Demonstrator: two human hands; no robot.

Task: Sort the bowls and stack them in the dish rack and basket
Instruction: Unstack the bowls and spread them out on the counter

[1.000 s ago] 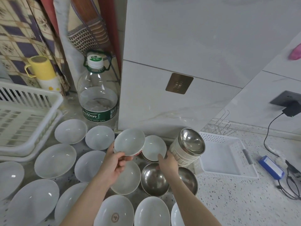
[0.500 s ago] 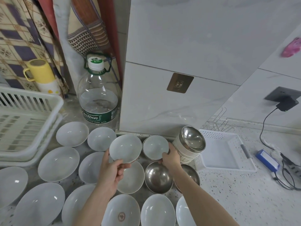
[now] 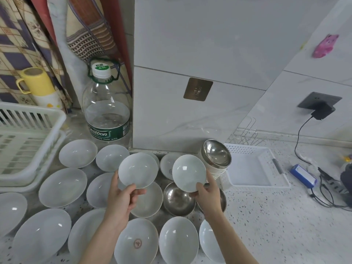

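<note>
Bowls (image 3: 62,186) cover the counter at lower left. We pinch one small bowl (image 3: 138,169) in our left hand (image 3: 122,199) and another (image 3: 188,172) in our right hand (image 3: 208,193), both lifted at centre, apparently pairing like sizes before racking. Rack (image 3: 28,141) at left, basket (image 3: 253,168) at right.

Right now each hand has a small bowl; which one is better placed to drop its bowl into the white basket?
Right. The right hand holds its bowl just beside the white basket on that side; the left hand would have to cross over.
</note>
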